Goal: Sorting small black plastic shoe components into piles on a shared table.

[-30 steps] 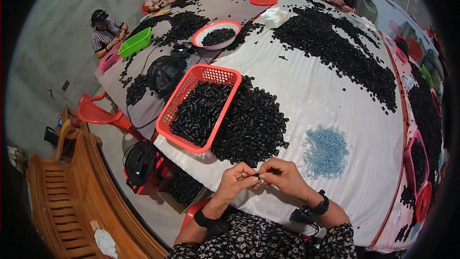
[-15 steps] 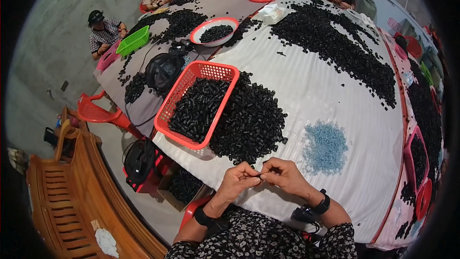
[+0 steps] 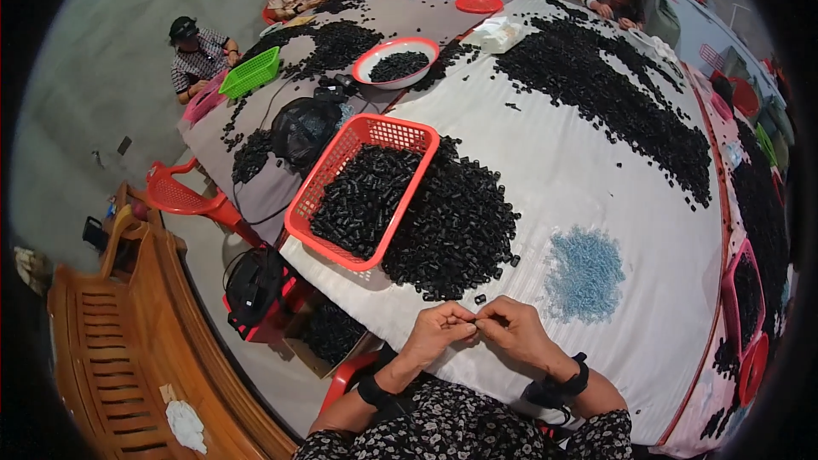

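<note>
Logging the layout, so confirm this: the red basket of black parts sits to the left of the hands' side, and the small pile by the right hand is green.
Wrong colour: in the head view the small pile near the right hand is light blue. The red basket of black parts is as stated.

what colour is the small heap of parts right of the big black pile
Pale blue heap of small parts, clearest in the head view, on the white table cover.

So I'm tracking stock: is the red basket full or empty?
Nearly full: the red basket holds small black parts heaped close to its rim.
</note>
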Demonstrator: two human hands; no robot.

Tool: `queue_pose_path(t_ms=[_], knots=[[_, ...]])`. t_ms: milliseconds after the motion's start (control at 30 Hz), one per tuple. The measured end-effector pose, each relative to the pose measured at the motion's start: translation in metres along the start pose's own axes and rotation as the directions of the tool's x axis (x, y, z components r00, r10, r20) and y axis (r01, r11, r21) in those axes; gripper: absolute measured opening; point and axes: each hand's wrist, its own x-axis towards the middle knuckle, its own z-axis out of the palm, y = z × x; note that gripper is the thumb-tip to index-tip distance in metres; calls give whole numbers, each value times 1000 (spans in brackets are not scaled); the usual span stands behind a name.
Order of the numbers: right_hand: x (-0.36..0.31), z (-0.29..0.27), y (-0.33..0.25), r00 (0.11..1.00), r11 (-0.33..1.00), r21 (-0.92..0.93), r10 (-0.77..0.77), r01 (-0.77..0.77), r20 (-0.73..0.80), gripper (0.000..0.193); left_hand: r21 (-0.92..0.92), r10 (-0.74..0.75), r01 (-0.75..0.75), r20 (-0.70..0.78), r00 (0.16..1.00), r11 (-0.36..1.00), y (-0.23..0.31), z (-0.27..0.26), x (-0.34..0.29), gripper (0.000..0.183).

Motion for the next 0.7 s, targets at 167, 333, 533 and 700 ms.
queue_pose_path(t_ms=[167,333,533,700], knots=[[4,0,16,966,882,397,212,-254,147,8,32,19,-20,15,1000,999,2,1,-3,12],[7,-12,7,885,738,491,348,-462,309,12,148,42,-57,99,994,987,11,5,0,12],[13,-32,19,944,855,405,320,-323,78,18,56,-6,1,89,996,998,9,3,-1,11],[15,-54,43,961,979,16,204,-205,-185,16,-26,-7,8,35,999,1000,-2,-8,-1,9]])
